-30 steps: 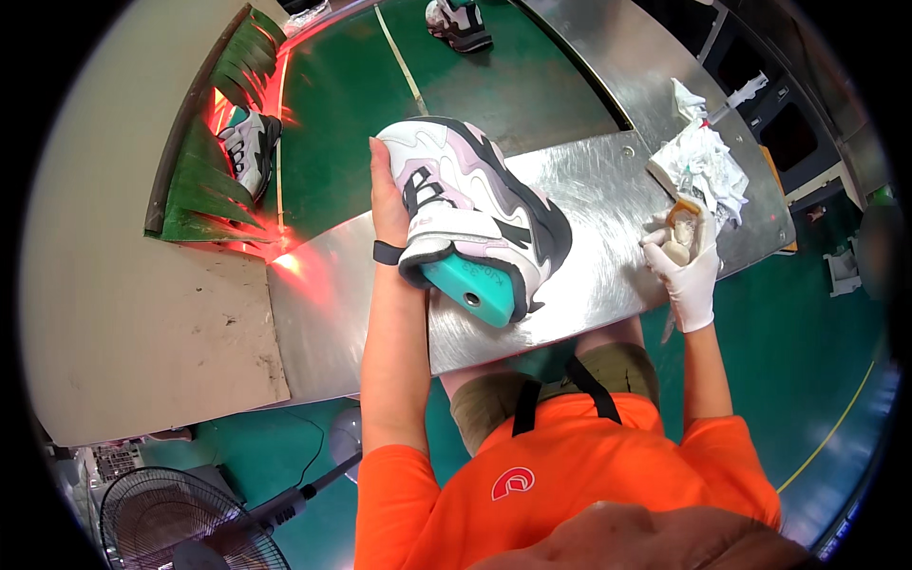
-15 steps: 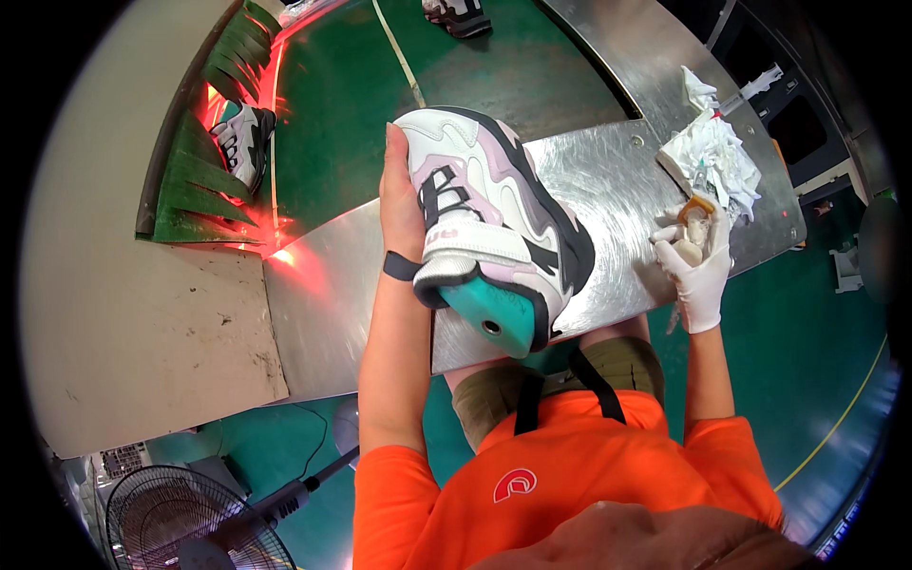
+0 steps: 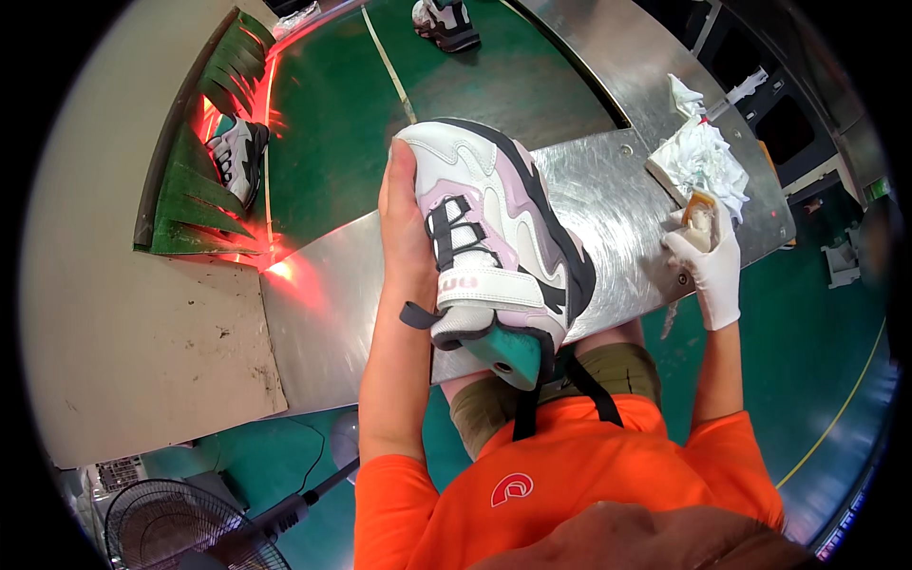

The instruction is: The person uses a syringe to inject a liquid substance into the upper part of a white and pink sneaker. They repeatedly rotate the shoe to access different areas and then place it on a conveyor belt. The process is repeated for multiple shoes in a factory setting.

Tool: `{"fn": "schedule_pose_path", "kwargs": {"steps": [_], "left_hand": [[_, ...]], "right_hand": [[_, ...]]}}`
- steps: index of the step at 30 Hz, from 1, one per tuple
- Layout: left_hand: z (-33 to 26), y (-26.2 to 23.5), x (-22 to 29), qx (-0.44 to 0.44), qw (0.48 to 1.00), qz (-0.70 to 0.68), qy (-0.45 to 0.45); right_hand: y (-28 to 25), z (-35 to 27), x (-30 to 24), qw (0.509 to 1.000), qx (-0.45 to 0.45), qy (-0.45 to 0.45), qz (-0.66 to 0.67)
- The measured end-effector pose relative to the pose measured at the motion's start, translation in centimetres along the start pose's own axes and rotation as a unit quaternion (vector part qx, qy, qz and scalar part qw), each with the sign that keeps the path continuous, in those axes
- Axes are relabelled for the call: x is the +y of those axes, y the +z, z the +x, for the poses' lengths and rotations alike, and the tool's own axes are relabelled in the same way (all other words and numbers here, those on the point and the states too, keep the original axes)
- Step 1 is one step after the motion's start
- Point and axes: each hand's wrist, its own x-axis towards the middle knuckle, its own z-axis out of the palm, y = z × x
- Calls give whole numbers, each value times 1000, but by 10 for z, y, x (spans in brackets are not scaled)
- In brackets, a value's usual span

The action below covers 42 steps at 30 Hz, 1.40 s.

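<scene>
We hold a chunky white sneaker (image 3: 494, 247) up over the near edge of the steel worktable (image 3: 323, 304), its toe pointing away from us and its teal last showing at the heel end; pink and grey panels run along its side, black trim edges the sole, and a white strap crosses below the black laces; our bare left hand (image 3: 404, 228) clasps it along its left side, palm against the upper, fingers curled out of sight behind it; our right hand (image 3: 708, 261), in a white glove, rests at the table's right end, fingers closed around a small tan object (image 3: 701, 214) we cannot identify; just beyond it lies a heap of crumpled white cloth (image 3: 708, 157); past the table a green conveyor belt (image 3: 332, 123) carries a second sneaker (image 3: 237, 157) beside green flap curtains (image 3: 204, 190) lit by red light, and a third sneaker (image 3: 446, 21) sits farther up the belt; a fan (image 3: 171, 527) stands at lower left.
</scene>
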Motion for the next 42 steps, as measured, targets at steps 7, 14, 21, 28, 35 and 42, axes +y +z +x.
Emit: {"fn": "schedule_pose_path", "kwargs": {"steps": [7,14,21,28,35,42], "left_hand": [[-11,15,3,-1,999,17,49],[-13,18,3,-19,998,29,58],[-14,15,3,-37,995,48,73],[-12,8,0,-49,995,49,73],[-11,10,-1,-65,995,25,77],[-10,16,-1,-36,995,36,85]], "right_hand": [[-10,-19,-27,989,-95,-30,107],[11,-18,-45,964,-181,-71,179],[9,-17,-32,989,-142,24,14],[-7,-9,-12,975,-175,-60,-122],[-22,8,-8,946,-119,-141,-265],[-31,1,-29,960,-81,-121,-239]]}}
